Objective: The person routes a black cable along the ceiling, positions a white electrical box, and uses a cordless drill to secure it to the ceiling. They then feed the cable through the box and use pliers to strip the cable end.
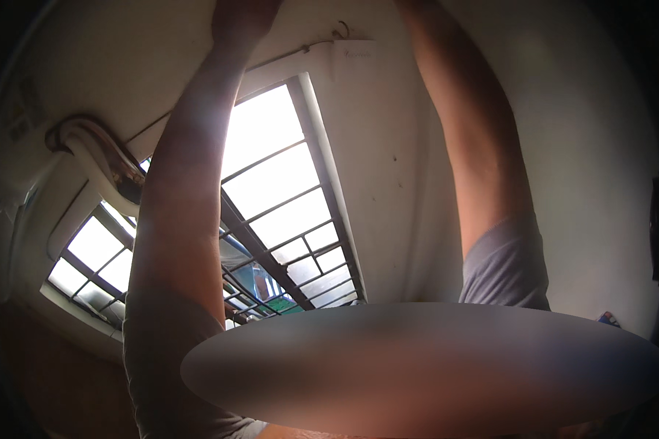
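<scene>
Both my arms stretch upward through the head view, bare from the grey short sleeves on. At the top edge the base of my left hand point(246, 18) shows dark against the light wall; its fingers are cut off by the frame. My right forearm point(465, 95) runs up past the top edge, so my right hand lies outside the picture. Whether either hand holds or touches anything cannot be made out.
Behind my left arm is a bright barred window point(278, 183), with a smaller window point(95, 249) further left. A curved, shiny pale object point(99, 154) is near them. A dark object point(658, 230) is at the far right wall. A blurred oval covers the lower middle.
</scene>
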The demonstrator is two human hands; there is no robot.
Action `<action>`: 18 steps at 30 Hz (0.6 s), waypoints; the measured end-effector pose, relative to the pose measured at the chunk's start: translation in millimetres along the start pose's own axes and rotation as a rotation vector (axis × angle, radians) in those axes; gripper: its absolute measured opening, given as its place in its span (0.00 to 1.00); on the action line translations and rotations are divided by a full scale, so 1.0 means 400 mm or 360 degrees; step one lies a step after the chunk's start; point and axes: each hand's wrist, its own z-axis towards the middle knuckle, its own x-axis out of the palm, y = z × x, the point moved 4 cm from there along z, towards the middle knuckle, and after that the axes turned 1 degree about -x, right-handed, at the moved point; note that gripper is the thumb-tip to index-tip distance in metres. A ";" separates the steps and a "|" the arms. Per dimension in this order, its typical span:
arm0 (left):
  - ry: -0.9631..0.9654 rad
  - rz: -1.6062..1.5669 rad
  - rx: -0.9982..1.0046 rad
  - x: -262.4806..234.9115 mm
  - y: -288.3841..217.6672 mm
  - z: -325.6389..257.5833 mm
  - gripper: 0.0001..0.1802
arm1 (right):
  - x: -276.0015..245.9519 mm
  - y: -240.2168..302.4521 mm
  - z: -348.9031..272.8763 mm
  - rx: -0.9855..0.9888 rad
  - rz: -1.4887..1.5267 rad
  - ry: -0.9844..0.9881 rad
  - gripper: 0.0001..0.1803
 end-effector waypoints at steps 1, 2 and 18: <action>-0.0011 -0.0005 -0.0003 0.000 0.000 -0.001 0.14 | 0.027 -0.001 0.014 0.0049 -0.0006 0.0024 0.12; -0.0014 -0.0015 -0.0006 -0.001 0.000 -0.001 0.14 | 0.060 -0.004 0.025 0.0110 -0.0013 0.0058 0.13; -0.0098 -0.0093 -0.0022 0.009 -0.008 0.006 0.13 | 0.179 0.013 0.082 0.0061 -0.0577 0.0027 0.23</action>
